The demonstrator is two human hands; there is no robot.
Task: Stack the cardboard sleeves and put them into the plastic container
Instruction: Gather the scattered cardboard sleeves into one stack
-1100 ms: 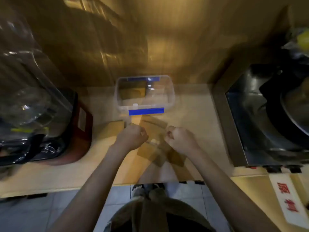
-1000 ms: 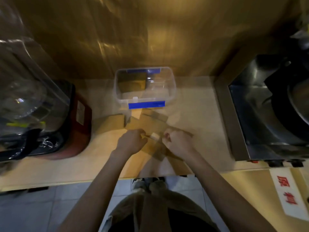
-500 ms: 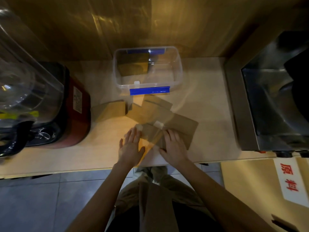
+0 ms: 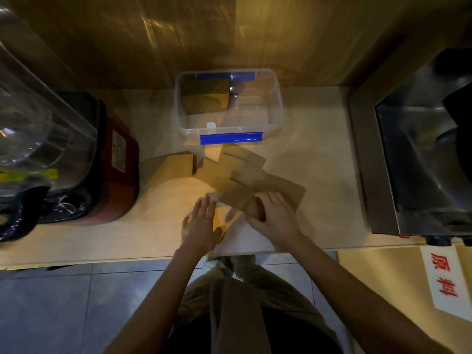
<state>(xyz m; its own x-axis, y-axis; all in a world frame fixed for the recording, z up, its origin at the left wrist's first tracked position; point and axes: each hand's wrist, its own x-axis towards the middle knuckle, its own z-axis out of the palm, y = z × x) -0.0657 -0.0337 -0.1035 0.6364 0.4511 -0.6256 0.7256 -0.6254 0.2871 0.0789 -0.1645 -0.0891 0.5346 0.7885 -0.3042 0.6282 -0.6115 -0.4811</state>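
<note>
Risk judged: loose cardboard sleeves (image 4: 245, 185) overlap crookedly on bench (image 4: 319, 175), just before clear plastic container (image 4: 277, 108); uneven gathering is likely to skew stack or fan it apart. Some sleeves (image 4: 204, 97) already stand inside container. Left hand (image 4: 200, 226) is held flat, fingers spread, empty. Right hand (image 4: 274, 215) is curled over near end of nearest sleeve (image 4: 240, 200), thumb tucked under.

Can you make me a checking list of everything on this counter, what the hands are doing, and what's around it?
Surface: pale counter, dimly lit.
Job's things: loose cardboard sleeves overlapping, unstacked; plastic container open, some sleeves already inside.
Clutter: blender at left.
Hands: left hand flat and open on the counter; right hand pressing on the nearest sleeve.
Cables: nothing seen.
Surroundings: metal sink at right, wooden wall behind, tiled floor below.
</note>
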